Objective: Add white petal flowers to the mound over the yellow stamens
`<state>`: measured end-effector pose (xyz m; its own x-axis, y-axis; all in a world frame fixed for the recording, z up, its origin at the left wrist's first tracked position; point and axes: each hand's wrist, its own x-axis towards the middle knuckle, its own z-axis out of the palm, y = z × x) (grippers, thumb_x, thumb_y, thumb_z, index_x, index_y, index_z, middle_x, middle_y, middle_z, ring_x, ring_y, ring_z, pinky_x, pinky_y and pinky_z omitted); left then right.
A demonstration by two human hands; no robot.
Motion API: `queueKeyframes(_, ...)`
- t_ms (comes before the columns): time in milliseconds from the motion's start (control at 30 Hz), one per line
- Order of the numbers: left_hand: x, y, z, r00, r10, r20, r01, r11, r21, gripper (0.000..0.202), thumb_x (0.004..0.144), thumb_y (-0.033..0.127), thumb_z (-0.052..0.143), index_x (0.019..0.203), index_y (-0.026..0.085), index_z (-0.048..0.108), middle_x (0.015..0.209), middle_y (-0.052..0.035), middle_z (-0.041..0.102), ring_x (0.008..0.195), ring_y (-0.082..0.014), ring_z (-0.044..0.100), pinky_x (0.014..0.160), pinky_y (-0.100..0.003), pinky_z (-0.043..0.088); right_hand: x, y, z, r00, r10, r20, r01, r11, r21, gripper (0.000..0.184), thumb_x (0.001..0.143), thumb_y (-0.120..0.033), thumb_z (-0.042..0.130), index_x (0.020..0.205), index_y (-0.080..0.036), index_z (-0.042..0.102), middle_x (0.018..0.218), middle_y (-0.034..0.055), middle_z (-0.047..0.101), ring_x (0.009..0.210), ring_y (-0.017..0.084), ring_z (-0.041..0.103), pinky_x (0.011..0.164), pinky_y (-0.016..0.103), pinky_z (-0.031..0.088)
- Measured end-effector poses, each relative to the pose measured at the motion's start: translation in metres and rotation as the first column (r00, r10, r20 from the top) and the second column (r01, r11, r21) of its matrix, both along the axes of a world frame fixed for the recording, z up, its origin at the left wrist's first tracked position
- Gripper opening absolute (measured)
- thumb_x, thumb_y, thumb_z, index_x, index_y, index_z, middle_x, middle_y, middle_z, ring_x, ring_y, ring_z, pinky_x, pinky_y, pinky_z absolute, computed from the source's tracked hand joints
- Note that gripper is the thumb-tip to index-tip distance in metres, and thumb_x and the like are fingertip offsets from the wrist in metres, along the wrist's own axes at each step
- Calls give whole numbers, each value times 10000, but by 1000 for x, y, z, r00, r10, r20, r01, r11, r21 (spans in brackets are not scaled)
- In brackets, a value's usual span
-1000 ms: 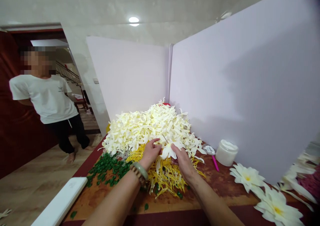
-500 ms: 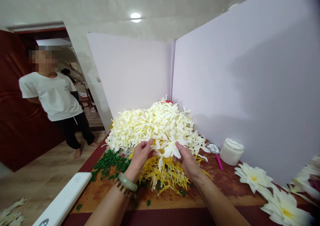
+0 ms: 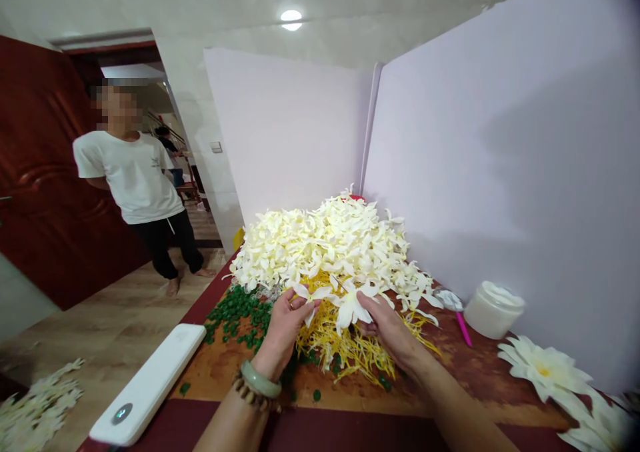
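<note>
My left hand [image 3: 283, 325], with a green bangle and a bead bracelet at the wrist, pinches a cream petal [image 3: 306, 294]. My right hand [image 3: 391, 324] grips a part-built white flower [image 3: 351, 305] from below. Both hands are held close together over a heap of yellow stamen strips [image 3: 345, 345]. Behind them rises a big pile of cream petals [image 3: 330, 242]. Green pieces [image 3: 235, 312] lie to the left of my left hand.
A white power bank [image 3: 150, 382] lies at the table's left edge. A white jar [image 3: 493, 309] and a pink-handled tool [image 3: 463, 325] sit right, finished white flowers [image 3: 543, 372] beyond. White boards wall the back and right. A person in a white shirt [image 3: 135, 185] stands left.
The view has swung left, so everything sits further right in frame. My hands have stayed together on the flower, and the left hand now holds a petal out at its left.
</note>
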<state>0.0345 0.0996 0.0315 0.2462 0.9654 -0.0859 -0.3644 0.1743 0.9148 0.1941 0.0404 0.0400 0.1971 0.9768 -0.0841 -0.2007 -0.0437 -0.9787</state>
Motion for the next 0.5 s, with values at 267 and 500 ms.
queueKeyframes(267,-3,0,-5,1000,4,29,-4,1000,-11,367,524,221,745,845,126,595,598,18,625,575,-88,584,593,-181,435,1,3,0,885,263,-385,-296,955,-28,357,778,-523,437,684,-180,468,540,-45,381,441,70,229,443,213,208)
queueKeyframes(500,-3,3,-7,998,39,42,-36,997,-68,378,510,218,752,842,125,596,584,25,614,581,-88,584,614,-180,445,1,-1,2,931,245,-269,-220,968,120,141,685,-264,565,757,-193,466,692,-6,460,542,98,374,508,229,314)
